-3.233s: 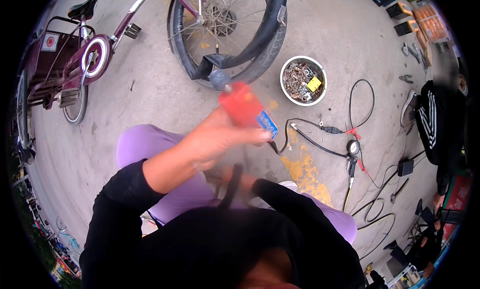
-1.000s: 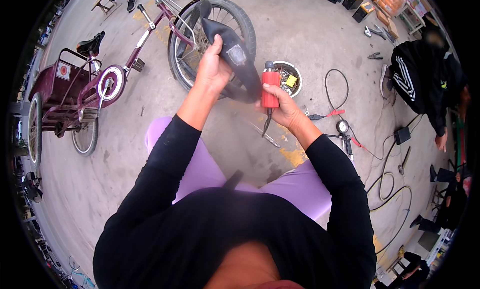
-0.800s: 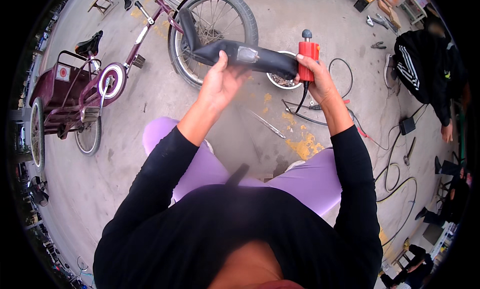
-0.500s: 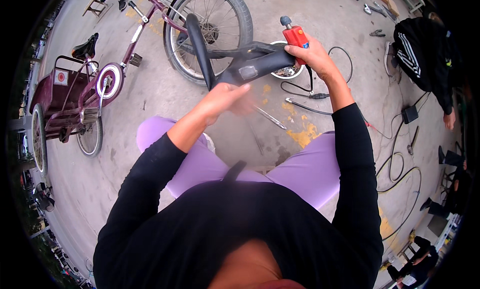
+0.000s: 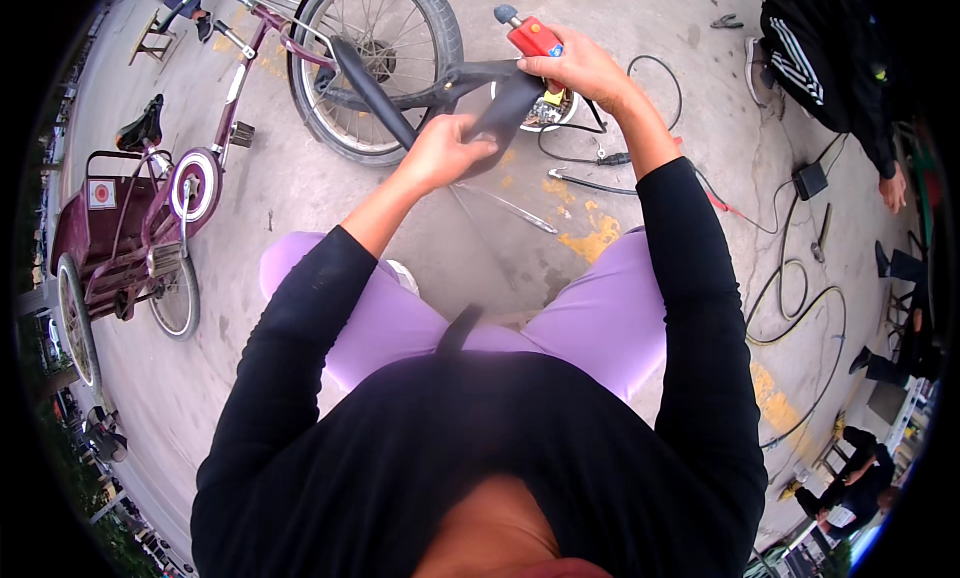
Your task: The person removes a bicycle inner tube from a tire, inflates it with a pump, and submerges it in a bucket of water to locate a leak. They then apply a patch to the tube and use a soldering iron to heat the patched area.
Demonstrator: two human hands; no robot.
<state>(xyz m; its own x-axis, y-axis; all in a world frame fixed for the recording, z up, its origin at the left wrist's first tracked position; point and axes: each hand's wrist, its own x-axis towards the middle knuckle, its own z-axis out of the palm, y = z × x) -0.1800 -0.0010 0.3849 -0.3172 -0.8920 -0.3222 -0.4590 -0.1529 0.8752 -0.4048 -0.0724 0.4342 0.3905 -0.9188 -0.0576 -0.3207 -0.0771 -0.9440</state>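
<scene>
A black inner tube [image 5: 372, 90] loops from the tricycle's front wheel [image 5: 452, 28] toward me. My left hand [image 5: 447, 152] is closed on its near stretch, thumb lying along the rubber. Farther along the same stretch, my right hand [image 5: 585, 70] grips a red hand-held power tool [image 5: 532, 38] with a grey rounded tip pointing up and left. The fingers of that hand also seem to be against the tube's end of the stretch. The tip is off the rubber. The roughened patch on the tube does not show clearly now.
Behind the tube stands a white bowl [image 5: 571, 115] of small items. A metal rod [image 5: 525, 217] and an air hose end [image 5: 560, 175] lie on the concrete. Cables [image 5: 780, 268] run at right, near another person in black [image 5: 822, 63]. The purple tricycle [image 5: 160, 218] is at left.
The tube has been turned, so its greyish roughened patch has gone from plain view. My left hand, blurred before, now holds the rubber. The whole scene has shifted slightly left.
</scene>
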